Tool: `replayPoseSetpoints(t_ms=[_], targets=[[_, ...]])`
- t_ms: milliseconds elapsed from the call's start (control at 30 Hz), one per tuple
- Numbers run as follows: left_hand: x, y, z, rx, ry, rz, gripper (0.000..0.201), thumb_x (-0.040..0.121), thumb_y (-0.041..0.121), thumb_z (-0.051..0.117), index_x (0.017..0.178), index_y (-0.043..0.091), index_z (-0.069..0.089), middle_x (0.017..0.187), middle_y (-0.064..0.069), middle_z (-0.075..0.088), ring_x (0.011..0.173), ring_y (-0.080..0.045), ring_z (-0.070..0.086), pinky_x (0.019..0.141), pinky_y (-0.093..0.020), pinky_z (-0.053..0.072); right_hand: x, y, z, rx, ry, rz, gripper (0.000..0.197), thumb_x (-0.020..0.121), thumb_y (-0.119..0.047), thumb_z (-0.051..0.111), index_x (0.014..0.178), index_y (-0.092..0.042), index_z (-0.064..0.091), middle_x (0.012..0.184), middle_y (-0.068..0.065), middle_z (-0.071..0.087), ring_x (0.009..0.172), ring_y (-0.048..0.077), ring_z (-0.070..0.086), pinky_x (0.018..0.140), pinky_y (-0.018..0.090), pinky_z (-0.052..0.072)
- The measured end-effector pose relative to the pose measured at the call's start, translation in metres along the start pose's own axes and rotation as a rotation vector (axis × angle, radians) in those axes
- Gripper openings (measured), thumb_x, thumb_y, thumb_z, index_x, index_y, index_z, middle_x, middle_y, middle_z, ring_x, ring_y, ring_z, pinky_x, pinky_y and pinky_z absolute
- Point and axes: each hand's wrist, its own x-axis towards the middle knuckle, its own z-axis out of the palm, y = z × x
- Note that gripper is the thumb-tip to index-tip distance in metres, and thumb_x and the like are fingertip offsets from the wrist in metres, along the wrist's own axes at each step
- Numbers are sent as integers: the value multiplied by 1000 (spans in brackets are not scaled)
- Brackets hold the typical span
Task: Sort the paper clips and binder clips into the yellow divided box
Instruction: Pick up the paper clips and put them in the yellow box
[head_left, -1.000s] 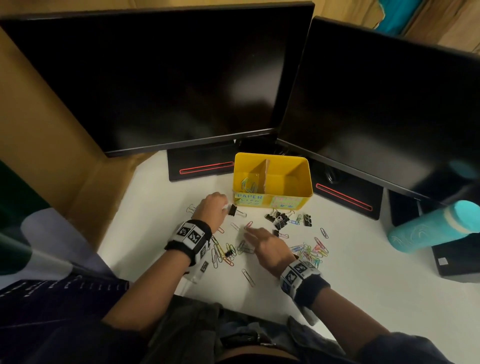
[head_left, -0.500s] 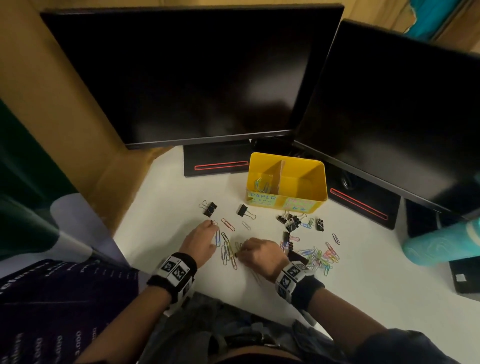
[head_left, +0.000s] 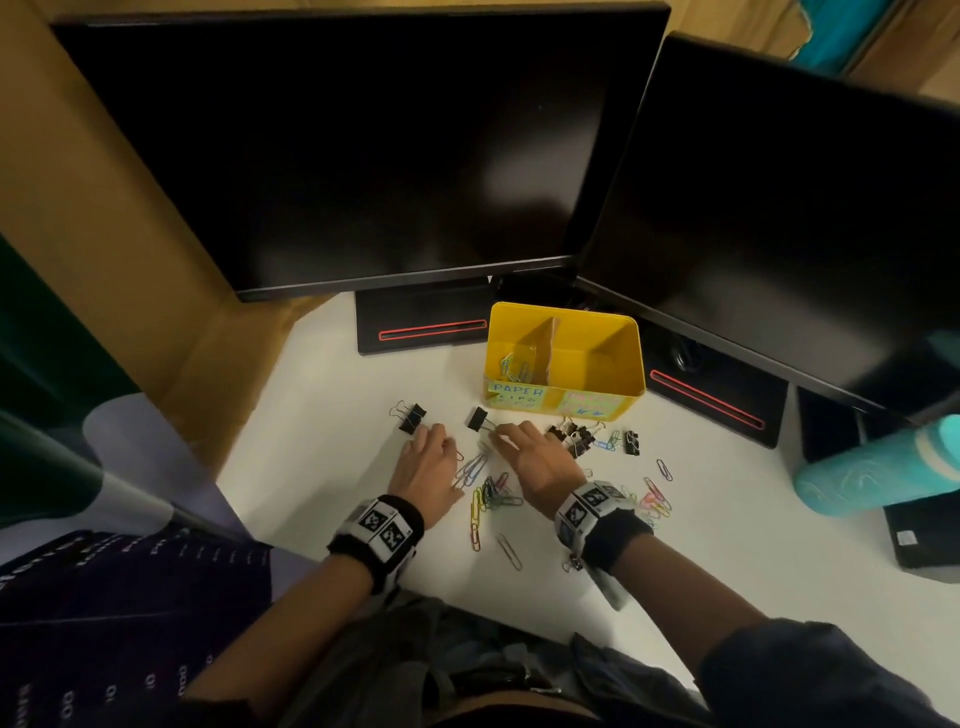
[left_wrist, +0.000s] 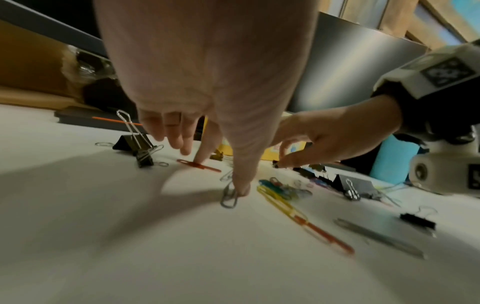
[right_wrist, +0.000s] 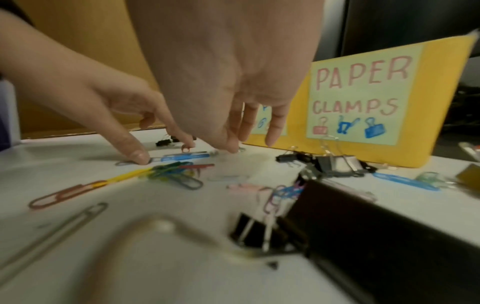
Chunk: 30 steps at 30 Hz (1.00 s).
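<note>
Left hand: the left hand (head_left: 427, 464) is on the white desk (head_left: 332, 426) with fingers spread and straight; in the left wrist view the thumb tip presses a grey paper clip (left_wrist: 229, 197) and the index tip touches the desk by a red paper clip (left_wrist: 198, 165). It grips nothing.

Right hand: the right hand (head_left: 535, 457) reaches down with fingers loosely extended, tips at the desk near a small silver clip (right_wrist: 241, 149) (whether it pinches anything I cannot tell).

Yellow divided box: the yellow divided box (head_left: 623, 358) stands in front of the monitors, just beyond both hands; its left compartment holds a few paper clips (head_left: 514, 366). Front labels read "PAPER CLAMPS" (right_wrist: 361, 92) on the right half and "PAPER" on the left.

Loose paper clips: a coloured heap (head_left: 491, 493) lies between the wrists, and another (head_left: 654, 501) lies right of the right wrist.

Binder clips: one black binder clip (head_left: 412, 417) lies just beyond the left fingertips, another (head_left: 477, 418) between the hands and the box, and a cluster (head_left: 574, 439) sits right of the right hand.

Around: two dark monitors (head_left: 363, 145), and a teal bottle (head_left: 878, 473) at the right edge.
</note>
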Motion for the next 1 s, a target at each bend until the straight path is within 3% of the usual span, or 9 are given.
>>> replayPoseSetpoints(t_ms=[67,167,267,333,467,633,800,933,1000], targets=[[-2,0,1,81,4,29,50,82,40,61,119,9,47,121,-9,44,111,-26,37,92,-36,36,-2,-5,4,-22,-50,-34,67,81,3,55,141,-13,31,142,6,34,119,25,37,91,41,43],[-11,4,7,89,0,119,44,83,41,57,116,12,51,122,-6,46,112,-25,37,94,-36,32,-18,-1,11,19,-40,-76,59,80,4,55,134,-16,43,139,8,41,116,28,42,87,43,45],[-21,4,11,38,-69,118,73,63,65,64,114,14,54,126,-5,44,116,-25,37,96,-39,33,-37,9,14,115,-1,-51,47,81,-12,67,126,-11,53,126,13,51,106,29,52,77,45,54],[-24,5,14,23,-121,92,86,54,70,68,117,13,52,127,-5,42,117,-25,37,97,-39,36,-42,13,14,186,-66,7,58,81,-33,69,130,-11,48,124,10,48,105,26,50,76,43,54],[-22,13,21,-180,-8,35,58,66,50,75,104,8,61,115,-3,48,108,-20,45,77,-37,50,-27,7,16,247,-113,48,66,79,-40,69,135,-17,41,119,8,45,96,27,54,72,43,54],[-12,10,33,-328,184,4,9,77,14,71,79,5,71,81,-8,63,80,-26,62,58,-36,54,-17,4,16,302,-4,20,28,83,-28,64,110,-19,63,98,9,56,78,31,60,60,42,53],[-4,7,35,-188,173,133,16,64,6,80,63,9,65,66,-4,56,60,-21,58,39,-31,49,-24,7,18,149,111,-56,18,71,-17,77,68,-7,63,62,7,53,46,25,52,32,28,43],[0,6,36,-57,184,195,23,59,6,83,63,12,61,70,-1,56,66,-18,57,39,-30,48,-28,17,5,229,297,35,12,79,-16,64,70,-8,64,63,6,57,49,25,56,37,33,49],[1,5,32,-98,203,216,16,63,6,80,66,11,65,89,-4,64,83,-18,60,51,-31,54,-29,22,-13,311,431,86,19,84,-23,53,78,-11,67,70,5,62,55,22,59,44,34,51]])
